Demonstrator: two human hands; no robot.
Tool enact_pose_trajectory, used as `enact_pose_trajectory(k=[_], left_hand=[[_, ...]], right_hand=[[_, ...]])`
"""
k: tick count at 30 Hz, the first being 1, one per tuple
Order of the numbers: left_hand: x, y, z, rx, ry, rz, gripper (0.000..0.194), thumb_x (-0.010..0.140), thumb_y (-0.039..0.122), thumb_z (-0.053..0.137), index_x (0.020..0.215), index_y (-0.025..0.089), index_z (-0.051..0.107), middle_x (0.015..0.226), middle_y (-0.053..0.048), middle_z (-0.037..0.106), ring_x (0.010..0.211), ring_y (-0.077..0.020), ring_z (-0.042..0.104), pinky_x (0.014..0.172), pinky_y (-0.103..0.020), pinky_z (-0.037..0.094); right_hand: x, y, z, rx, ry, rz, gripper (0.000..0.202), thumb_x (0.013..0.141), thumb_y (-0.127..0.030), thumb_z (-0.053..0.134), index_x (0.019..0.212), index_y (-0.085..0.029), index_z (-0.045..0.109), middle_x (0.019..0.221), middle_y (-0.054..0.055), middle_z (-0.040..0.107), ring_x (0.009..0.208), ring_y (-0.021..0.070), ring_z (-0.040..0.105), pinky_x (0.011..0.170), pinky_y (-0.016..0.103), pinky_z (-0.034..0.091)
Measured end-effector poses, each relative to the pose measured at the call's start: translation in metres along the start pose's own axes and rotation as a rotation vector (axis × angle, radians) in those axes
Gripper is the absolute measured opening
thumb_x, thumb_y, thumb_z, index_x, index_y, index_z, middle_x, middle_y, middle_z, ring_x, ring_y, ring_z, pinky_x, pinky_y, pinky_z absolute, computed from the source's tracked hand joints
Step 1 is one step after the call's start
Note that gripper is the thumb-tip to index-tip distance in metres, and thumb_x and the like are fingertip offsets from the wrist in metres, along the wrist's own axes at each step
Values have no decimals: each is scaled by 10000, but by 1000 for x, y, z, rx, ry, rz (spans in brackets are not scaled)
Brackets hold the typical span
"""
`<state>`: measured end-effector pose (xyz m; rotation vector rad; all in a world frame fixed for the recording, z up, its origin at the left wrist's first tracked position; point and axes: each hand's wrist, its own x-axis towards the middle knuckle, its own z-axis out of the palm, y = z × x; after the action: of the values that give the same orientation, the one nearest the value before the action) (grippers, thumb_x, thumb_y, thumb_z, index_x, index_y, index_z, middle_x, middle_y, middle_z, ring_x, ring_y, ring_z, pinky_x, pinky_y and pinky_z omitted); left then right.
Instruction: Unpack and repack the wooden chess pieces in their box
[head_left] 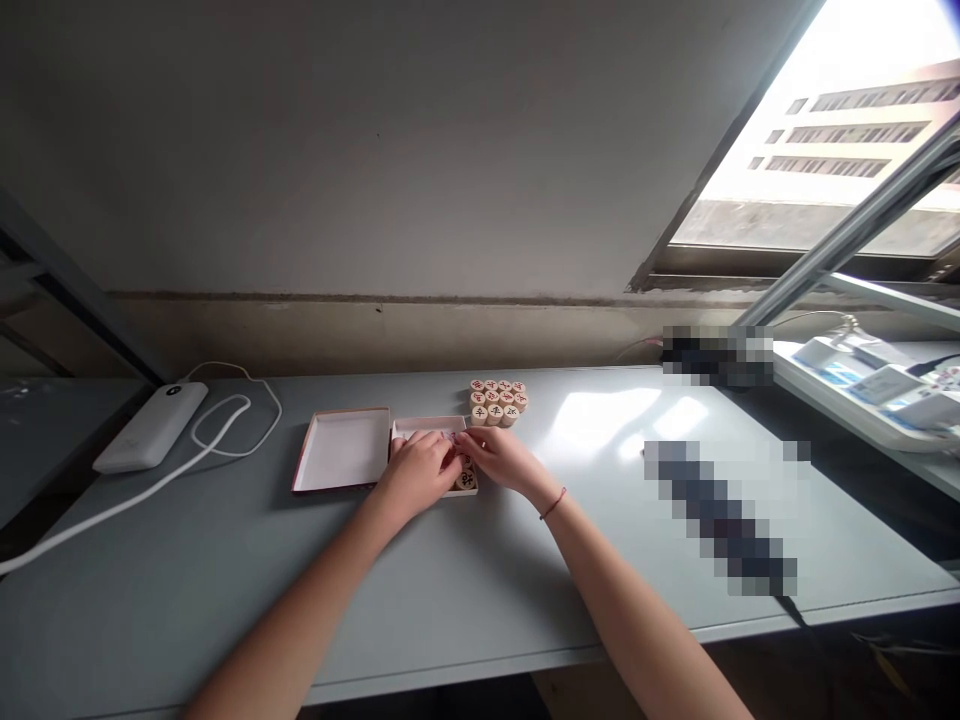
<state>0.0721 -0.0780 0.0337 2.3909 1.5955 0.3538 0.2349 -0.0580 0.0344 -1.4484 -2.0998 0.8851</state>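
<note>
A shallow white-walled box [471,492] stands in the middle of the desk with round wooden Chinese chess pieces [466,479] in it. My left hand [424,468] lies over this box, its fingers bent down and together, covering much of the inside. From the right, my right hand [501,456] reaches over the box's edge with thumb and fingers pinched, close to the left fingertips. Whatever is between the fingers of either hand is hidden. Behind the box, more Chinese chess pieces [493,398] are stacked in rows, several with red characters. The box lid [343,452] lies inner side up, left of the box.
At the far left of the grey desk [450,590] lies a white power bank [152,428] with a thick white cable [135,503]. A blurred dark object [724,520] is on the right. Beyond it stands a white tray [870,405] with small boxes.
</note>
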Motion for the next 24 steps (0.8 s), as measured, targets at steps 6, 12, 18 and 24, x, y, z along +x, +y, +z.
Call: enact_pose_trajectory(k=[6,12,18,24], left_hand=[[1,1,-3,-142,-21,-10,135,853,322,518,839,208,590,853,-8,668,847,-208,612,826,-366,401],[2,1,-8,-366,180,9,90,834,281,523,856,217,582,888,2,663,843,-170,617,824,-318,427],[2,3,-14,-673,207,-61,189,847,376,517,899,209,588,873,-17,670,808,-158,625,725,-266,492],[3,1,-9,-811,340,-98,169,818,339,558,934,217,579,908,-13,668,829,-149,644,770,-271,522]], right_hand=[[1,4,-3,118,-48,-6,288,852,-294,382,612,-178,489,589,-29,453,572,103,357,534,234,278],[-5,-2,-21,329,-101,-8,243,788,-207,454,896,-170,669,786,6,611,688,114,490,610,232,377],[-7,-7,-27,515,-134,-61,242,799,-291,550,975,-165,658,833,34,632,655,108,528,567,227,409],[-2,24,-42,355,367,105,249,761,-328,563,964,-187,595,798,32,630,639,131,538,555,242,418]])
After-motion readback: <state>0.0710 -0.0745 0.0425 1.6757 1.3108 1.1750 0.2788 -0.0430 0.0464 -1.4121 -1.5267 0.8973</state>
